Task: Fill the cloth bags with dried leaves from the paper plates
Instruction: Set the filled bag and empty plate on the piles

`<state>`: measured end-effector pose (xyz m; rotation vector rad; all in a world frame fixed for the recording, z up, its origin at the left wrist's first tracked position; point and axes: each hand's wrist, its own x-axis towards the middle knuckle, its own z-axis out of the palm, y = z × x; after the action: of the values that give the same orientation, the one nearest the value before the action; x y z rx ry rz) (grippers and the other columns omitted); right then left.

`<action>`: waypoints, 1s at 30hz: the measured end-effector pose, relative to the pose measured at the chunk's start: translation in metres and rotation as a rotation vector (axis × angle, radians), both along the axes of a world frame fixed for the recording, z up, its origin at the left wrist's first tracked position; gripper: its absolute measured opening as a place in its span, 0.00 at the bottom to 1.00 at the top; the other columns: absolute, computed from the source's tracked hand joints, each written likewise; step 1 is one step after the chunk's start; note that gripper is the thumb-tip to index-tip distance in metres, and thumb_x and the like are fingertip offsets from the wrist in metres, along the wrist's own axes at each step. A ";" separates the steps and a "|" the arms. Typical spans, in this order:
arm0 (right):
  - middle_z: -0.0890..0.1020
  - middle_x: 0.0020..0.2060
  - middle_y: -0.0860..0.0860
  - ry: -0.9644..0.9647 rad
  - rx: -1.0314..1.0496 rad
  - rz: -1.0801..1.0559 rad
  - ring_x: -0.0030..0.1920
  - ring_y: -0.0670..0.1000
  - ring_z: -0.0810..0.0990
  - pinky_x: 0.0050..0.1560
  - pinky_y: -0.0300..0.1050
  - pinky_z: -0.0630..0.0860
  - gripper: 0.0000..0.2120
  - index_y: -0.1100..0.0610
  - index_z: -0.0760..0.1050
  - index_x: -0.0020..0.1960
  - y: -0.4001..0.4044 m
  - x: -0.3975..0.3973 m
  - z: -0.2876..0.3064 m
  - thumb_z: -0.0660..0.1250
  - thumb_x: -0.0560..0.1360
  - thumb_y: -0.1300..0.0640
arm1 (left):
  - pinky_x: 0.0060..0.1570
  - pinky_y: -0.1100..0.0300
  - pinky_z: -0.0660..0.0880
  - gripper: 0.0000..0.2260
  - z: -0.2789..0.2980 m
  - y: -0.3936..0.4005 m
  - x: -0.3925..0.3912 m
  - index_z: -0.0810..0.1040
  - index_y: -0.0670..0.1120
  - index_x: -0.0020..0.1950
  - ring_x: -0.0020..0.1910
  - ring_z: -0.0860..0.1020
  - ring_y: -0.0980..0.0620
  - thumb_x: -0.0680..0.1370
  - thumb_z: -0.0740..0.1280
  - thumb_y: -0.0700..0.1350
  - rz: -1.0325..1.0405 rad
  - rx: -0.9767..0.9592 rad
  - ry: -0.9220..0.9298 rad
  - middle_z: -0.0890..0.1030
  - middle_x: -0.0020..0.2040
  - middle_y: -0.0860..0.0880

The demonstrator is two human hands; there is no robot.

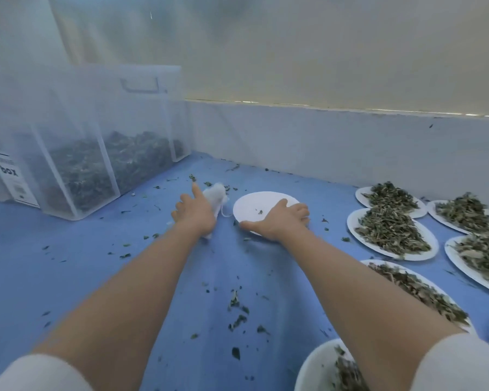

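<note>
A small white cloth bag [216,195] with a drawstring lies on the blue table top, partly under my left hand [194,212]. That hand grips the bag, with the index finger pointing straight ahead and the other fingers curled. Just to its right is a white paper plate [261,203], bare but for a few leaf crumbs. My right hand [280,219] rests flat on the near side of this plate, fingers spread and thumb along the rim. At the right stand several paper plates heaped with dried leaves [390,232].
A clear plastic box [96,153] holding dark dried leaves stands at the back left. A low white wall [336,142] runs along the table's far edge. Leaf crumbs [237,309] are scattered over the blue surface. More filled plates [418,292] sit near my right forearm.
</note>
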<state>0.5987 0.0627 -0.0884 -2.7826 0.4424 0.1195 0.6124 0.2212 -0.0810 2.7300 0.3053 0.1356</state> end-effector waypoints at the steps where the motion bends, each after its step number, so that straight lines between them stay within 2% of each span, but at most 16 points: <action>1: 0.45 0.72 0.69 0.014 -0.027 0.009 0.73 0.67 0.45 0.72 0.59 0.51 0.62 0.60 0.37 0.76 0.000 0.003 -0.003 0.62 0.61 0.24 | 0.65 0.48 0.59 0.36 -0.002 0.000 0.000 0.42 0.44 0.76 0.67 0.62 0.39 0.77 0.64 0.43 0.002 0.081 -0.008 0.56 0.71 0.37; 4: 0.40 0.73 0.68 0.007 -0.113 0.075 0.73 0.68 0.39 0.71 0.64 0.43 0.51 0.60 0.35 0.76 -0.003 0.006 -0.008 0.57 0.72 0.30 | 0.63 0.52 0.61 0.31 -0.007 -0.004 -0.005 0.51 0.42 0.74 0.65 0.63 0.41 0.76 0.64 0.40 -0.010 0.260 -0.154 0.59 0.70 0.39; 7: 0.40 0.73 0.67 -0.060 -0.152 0.138 0.74 0.66 0.38 0.71 0.63 0.40 0.44 0.61 0.37 0.76 -0.005 -0.006 -0.007 0.53 0.76 0.34 | 0.55 0.57 0.63 0.23 -0.005 -0.014 -0.019 0.61 0.41 0.69 0.61 0.65 0.43 0.75 0.62 0.38 -0.091 0.261 -0.301 0.65 0.65 0.41; 10: 0.43 0.74 0.67 -0.117 -0.119 0.172 0.74 0.65 0.40 0.72 0.61 0.41 0.41 0.62 0.39 0.76 -0.002 -0.027 0.001 0.52 0.78 0.36 | 0.55 0.55 0.64 0.19 0.008 -0.031 -0.042 0.63 0.41 0.67 0.60 0.65 0.42 0.76 0.60 0.38 -0.195 0.059 -0.242 0.66 0.64 0.41; 13: 0.46 0.74 0.67 -0.164 -0.084 0.201 0.74 0.64 0.43 0.72 0.59 0.43 0.39 0.63 0.42 0.76 0.002 -0.053 0.015 0.54 0.79 0.39 | 0.55 0.51 0.71 0.19 0.028 -0.045 -0.068 0.65 0.40 0.66 0.59 0.69 0.43 0.76 0.63 0.41 -0.289 -0.082 -0.110 0.68 0.63 0.42; 15: 0.49 0.73 0.67 -0.171 -0.055 0.212 0.74 0.64 0.47 0.73 0.58 0.46 0.36 0.63 0.44 0.75 0.006 -0.075 0.028 0.58 0.79 0.45 | 0.56 0.51 0.72 0.21 0.043 -0.053 -0.088 0.64 0.40 0.68 0.59 0.72 0.44 0.76 0.63 0.42 -0.326 -0.100 -0.048 0.70 0.63 0.42; 17: 0.56 0.71 0.65 -0.179 -0.029 0.216 0.71 0.64 0.55 0.71 0.54 0.54 0.31 0.63 0.50 0.74 0.008 -0.102 0.042 0.60 0.78 0.53 | 0.54 0.54 0.73 0.20 0.058 -0.060 -0.114 0.63 0.39 0.69 0.58 0.73 0.44 0.77 0.60 0.39 -0.350 -0.086 -0.049 0.72 0.62 0.41; 20: 0.64 0.64 0.62 -0.193 0.015 0.254 0.64 0.61 0.64 0.61 0.49 0.64 0.23 0.62 0.57 0.69 0.006 -0.155 0.057 0.58 0.77 0.56 | 0.53 0.55 0.72 0.15 0.075 -0.067 -0.165 0.68 0.39 0.64 0.57 0.74 0.45 0.78 0.57 0.37 -0.388 -0.101 -0.075 0.75 0.59 0.42; 22: 0.65 0.64 0.62 -0.189 0.008 0.288 0.63 0.61 0.64 0.59 0.49 0.65 0.22 0.62 0.58 0.68 -0.001 -0.196 0.065 0.58 0.77 0.57 | 0.52 0.54 0.72 0.11 0.081 -0.072 -0.206 0.73 0.41 0.56 0.55 0.75 0.44 0.77 0.56 0.36 -0.431 -0.123 -0.067 0.77 0.52 0.42; 24: 0.65 0.64 0.62 -0.195 -0.039 0.329 0.63 0.61 0.64 0.60 0.49 0.65 0.22 0.62 0.58 0.69 -0.009 -0.238 0.071 0.58 0.77 0.57 | 0.42 0.58 0.71 0.10 0.083 -0.077 -0.250 0.74 0.42 0.49 0.50 0.75 0.45 0.76 0.55 0.34 -0.482 -0.134 -0.058 0.77 0.47 0.43; 27: 0.66 0.62 0.63 -0.240 -0.096 0.408 0.63 0.62 0.65 0.59 0.51 0.65 0.22 0.62 0.59 0.68 -0.022 -0.296 0.079 0.57 0.77 0.58 | 0.42 0.58 0.69 0.14 0.087 -0.085 -0.311 0.73 0.39 0.58 0.47 0.73 0.46 0.75 0.54 0.33 -0.526 -0.168 -0.051 0.77 0.53 0.42; 30: 0.67 0.62 0.61 -0.240 -0.101 0.538 0.63 0.61 0.64 0.58 0.50 0.63 0.20 0.63 0.60 0.68 -0.030 -0.359 0.081 0.56 0.77 0.60 | 0.36 0.62 0.65 0.10 0.087 -0.085 -0.366 0.73 0.44 0.50 0.45 0.71 0.50 0.74 0.55 0.34 -0.543 -0.143 -0.047 0.75 0.46 0.49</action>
<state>0.2401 0.0329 -0.0073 -2.8910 -0.3724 -0.1182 0.2469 0.1360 0.0061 2.5582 -0.4244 0.0248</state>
